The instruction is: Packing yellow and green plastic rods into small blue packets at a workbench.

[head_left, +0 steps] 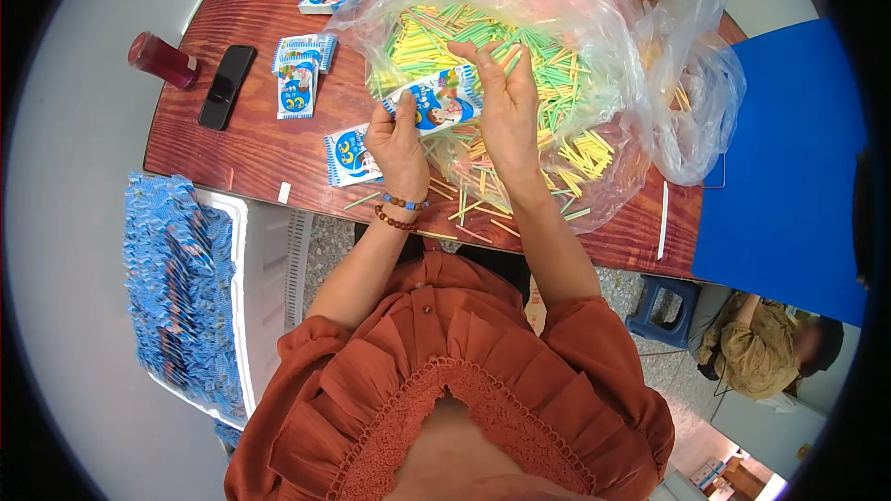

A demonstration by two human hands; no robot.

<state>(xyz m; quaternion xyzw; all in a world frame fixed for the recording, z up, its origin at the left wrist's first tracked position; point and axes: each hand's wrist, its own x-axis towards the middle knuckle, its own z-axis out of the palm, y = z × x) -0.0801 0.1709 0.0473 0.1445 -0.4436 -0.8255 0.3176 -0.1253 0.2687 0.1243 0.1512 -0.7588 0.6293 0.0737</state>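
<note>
My left hand (399, 147) pinches the near end of a small blue-and-white printed packet (445, 104). Against the packet's far right end is my right hand (509, 111), its fingers closed round a few thin pink and green sticks (508, 56). Whether those sticks reach into the packet is hidden by the fingers. Beyond both hands, a large clear plastic bag (613, 102) lies spread around a heap of yellow, green and pink sticks (427, 37). Another packet (349, 156) lies flat beside my left hand, partly covered by it.
More packets (297, 83) sit in small stacks at the left and far left. A black phone (226, 87) and a red bottle (163, 60) lie nearby. A tub of blue packets (181, 288) stands left of the table. A blue board (780, 167) and a seated person (756, 353) are right.
</note>
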